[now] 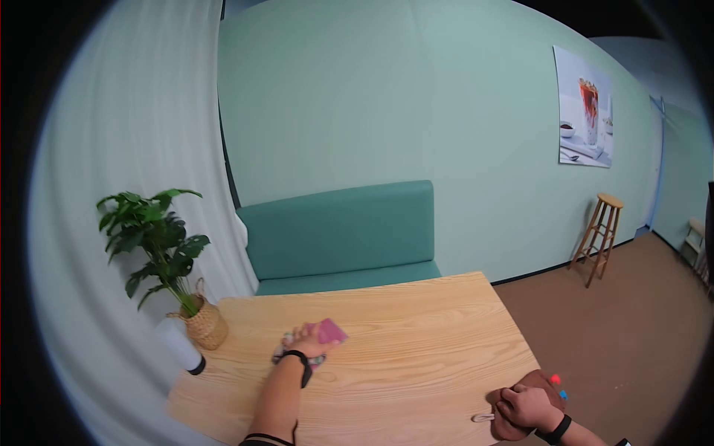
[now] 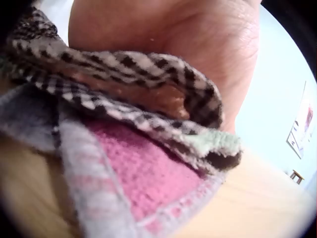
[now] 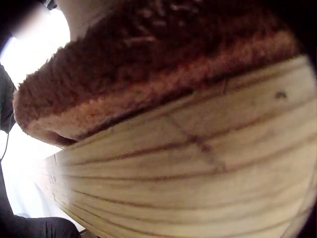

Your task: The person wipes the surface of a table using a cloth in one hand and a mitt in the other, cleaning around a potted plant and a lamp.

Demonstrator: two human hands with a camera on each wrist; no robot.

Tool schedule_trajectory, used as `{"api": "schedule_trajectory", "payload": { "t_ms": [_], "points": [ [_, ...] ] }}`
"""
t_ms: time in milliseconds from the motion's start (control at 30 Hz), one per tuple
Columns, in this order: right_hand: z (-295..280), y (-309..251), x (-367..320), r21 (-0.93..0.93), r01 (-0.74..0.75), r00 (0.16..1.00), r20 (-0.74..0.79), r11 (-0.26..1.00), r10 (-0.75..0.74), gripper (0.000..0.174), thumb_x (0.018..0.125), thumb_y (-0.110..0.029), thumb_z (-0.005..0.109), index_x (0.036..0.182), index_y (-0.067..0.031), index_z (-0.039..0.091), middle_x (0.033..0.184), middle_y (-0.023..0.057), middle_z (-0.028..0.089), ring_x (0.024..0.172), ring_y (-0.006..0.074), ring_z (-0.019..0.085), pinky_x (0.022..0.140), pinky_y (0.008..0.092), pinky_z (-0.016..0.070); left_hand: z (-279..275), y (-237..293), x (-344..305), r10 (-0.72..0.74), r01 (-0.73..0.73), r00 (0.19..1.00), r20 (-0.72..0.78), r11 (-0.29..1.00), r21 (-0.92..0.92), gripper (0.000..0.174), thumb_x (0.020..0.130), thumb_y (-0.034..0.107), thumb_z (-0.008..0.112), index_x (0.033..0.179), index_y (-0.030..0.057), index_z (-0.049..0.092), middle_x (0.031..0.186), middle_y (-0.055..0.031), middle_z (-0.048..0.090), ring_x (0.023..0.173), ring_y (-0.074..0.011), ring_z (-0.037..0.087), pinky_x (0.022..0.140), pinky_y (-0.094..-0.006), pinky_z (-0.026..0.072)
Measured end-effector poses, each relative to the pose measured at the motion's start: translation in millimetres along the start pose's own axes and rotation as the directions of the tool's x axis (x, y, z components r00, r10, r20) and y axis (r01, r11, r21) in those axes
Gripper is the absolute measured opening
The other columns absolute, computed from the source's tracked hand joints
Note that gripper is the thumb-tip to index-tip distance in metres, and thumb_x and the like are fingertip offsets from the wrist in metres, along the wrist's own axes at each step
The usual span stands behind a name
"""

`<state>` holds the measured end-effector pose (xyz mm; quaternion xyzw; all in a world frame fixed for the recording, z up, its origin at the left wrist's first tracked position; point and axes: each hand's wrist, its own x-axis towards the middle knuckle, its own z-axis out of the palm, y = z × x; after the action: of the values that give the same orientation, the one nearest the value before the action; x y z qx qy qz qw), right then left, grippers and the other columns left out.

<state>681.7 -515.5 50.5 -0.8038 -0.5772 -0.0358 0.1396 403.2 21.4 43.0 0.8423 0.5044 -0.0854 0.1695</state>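
Observation:
On the wooden table, my left hand [image 1: 309,346] presses a crumpled cloth [image 1: 329,331], its fingers spread over it. In the left wrist view, the cloth [image 2: 143,168] shows a pink patch, grey edging and black-and-white checked folds bunched in front of my palm; the fingertips are hidden. At the table's right front corner, my right hand [image 1: 526,409] grips a brown plush piece [image 1: 513,429] with its fingers curled. A pale loop [image 1: 482,418] sticks out of its left side. The right wrist view shows the fuzzy plush [image 3: 124,74] low along the table edge.
A small red thing [image 1: 555,379] and a blue one [image 1: 563,395] are beside the plush. A potted plant [image 1: 207,327] in a woven basket and a white cylinder [image 1: 180,348] stand left. Behind the table [image 1: 416,320] is a green bench [image 1: 342,234]; a wooden stool [image 1: 599,234] stands right.

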Motion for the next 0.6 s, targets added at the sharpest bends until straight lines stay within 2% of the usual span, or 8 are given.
{"api": "schedule_trajectory", "payload": {
  "t_ms": [133, 167, 333, 400, 467, 500, 567, 600],
  "points": [
    [-15, 20, 34, 0.029, 0.103, 0.972, 0.208, 0.994, -0.107, 0.030, 0.097, -0.038, 0.063, 0.089, -0.0095, 0.068, 0.074, 0.0184, 0.071, 0.065, 0.0387, 0.070, 0.061, 0.0520, 0.0550, -8, -23, 5, -0.063, 0.063, 0.998, -0.007, 0.997, -0.046, 0.117, 0.080, 0.090, 0.059, 0.171, 0.0307, 0.013, 0.179, -0.0109, 0.004, 0.163, -0.0402, -0.004, 0.121, -0.0749, 0.0009],
    [-10, 25, 44, 0.055, 0.058, 0.971, 0.229, 0.997, -0.069, 0.030, 0.099, -0.035, 0.060, 0.093, -0.0073, 0.068, 0.076, 0.0203, 0.071, 0.067, 0.0424, 0.070, 0.064, 0.0548, 0.0544, -11, -27, 7, -0.069, 0.069, 0.998, -0.005, 0.997, -0.045, 0.117, 0.081, 0.090, 0.059, 0.171, 0.0307, 0.013, 0.179, -0.0102, 0.004, 0.163, -0.0402, -0.004, 0.121, -0.0753, 0.0007],
    [21, 64, 126, -0.088, -0.005, 0.977, 0.210, 0.996, 0.024, 0.033, 0.102, -0.036, 0.054, 0.104, -0.0060, 0.068, 0.080, 0.0233, 0.073, 0.070, 0.0459, 0.070, 0.071, 0.0576, 0.0550, -18, -29, 11, -0.069, 0.069, 0.998, -0.005, 0.996, -0.051, 0.115, 0.082, 0.087, 0.060, 0.170, 0.0310, 0.014, 0.179, -0.0096, 0.004, 0.163, -0.0412, -0.004, 0.120, -0.0768, 0.0004],
    [35, 81, 173, -0.090, -0.151, 0.950, 0.263, 0.984, 0.169, 0.038, 0.104, -0.039, 0.051, 0.108, -0.0057, 0.068, 0.089, 0.0251, 0.075, 0.080, 0.0465, 0.072, 0.076, 0.0572, 0.0560, -16, -31, 14, -0.056, 0.055, 0.998, -0.012, 0.997, -0.057, 0.114, 0.081, 0.087, 0.061, 0.170, 0.0323, 0.015, 0.179, -0.0097, 0.004, 0.163, -0.0413, -0.003, 0.120, -0.0771, 0.0008],
    [48, 97, 224, -0.065, -0.239, 0.933, 0.262, 0.969, 0.248, 0.042, 0.105, -0.040, 0.049, 0.120, -0.0051, 0.067, 0.104, 0.0270, 0.075, 0.096, 0.0465, 0.073, 0.088, 0.0551, 0.0561, -16, -32, 13, -0.053, 0.051, 0.998, -0.028, 0.996, -0.068, 0.112, 0.081, 0.087, 0.061, 0.170, 0.0351, 0.016, 0.179, -0.0107, 0.006, 0.163, -0.0415, -0.002, 0.120, -0.0773, 0.0012],
    [56, 107, 250, -0.042, -0.250, 0.934, 0.254, 0.967, 0.252, 0.042, 0.104, -0.038, 0.050, 0.122, -0.0056, 0.068, 0.111, 0.0267, 0.075, 0.104, 0.0461, 0.071, 0.093, 0.0541, 0.0550, -17, -32, 11, -0.052, 0.049, 0.998, -0.029, 0.996, -0.069, 0.112, 0.081, 0.087, 0.061, 0.170, 0.0356, 0.016, 0.179, -0.0111, 0.006, 0.163, -0.0417, -0.002, 0.120, -0.0773, 0.0011],
    [65, 117, 297, 0.015, -0.261, 0.953, 0.163, 0.965, 0.255, 0.042, 0.103, -0.038, 0.051, 0.122, -0.0065, 0.071, 0.115, 0.0258, 0.074, 0.107, 0.0460, 0.070, 0.096, 0.0541, 0.0540, -18, -31, 10, -0.049, 0.046, 0.998, -0.032, 0.996, -0.075, 0.111, 0.081, 0.087, 0.061, 0.170, 0.0366, 0.017, 0.179, -0.0120, 0.006, 0.163, -0.0419, -0.002, 0.120, -0.0773, 0.0010],
    [87, 140, 324, -0.025, -0.278, 0.950, 0.139, 0.960, 0.279, 0.042, 0.103, -0.038, 0.050, 0.123, -0.0068, 0.070, 0.116, 0.0266, 0.074, 0.109, 0.0462, 0.069, 0.098, 0.0546, 0.0532, -16, -32, 10, -0.043, 0.040, 0.998, -0.045, 0.997, -0.073, 0.110, 0.081, 0.087, 0.061, 0.169, 0.0374, 0.018, 0.178, -0.0134, 0.006, 0.163, -0.0423, -0.002, 0.120, -0.0770, 0.0004]
  ]
}}
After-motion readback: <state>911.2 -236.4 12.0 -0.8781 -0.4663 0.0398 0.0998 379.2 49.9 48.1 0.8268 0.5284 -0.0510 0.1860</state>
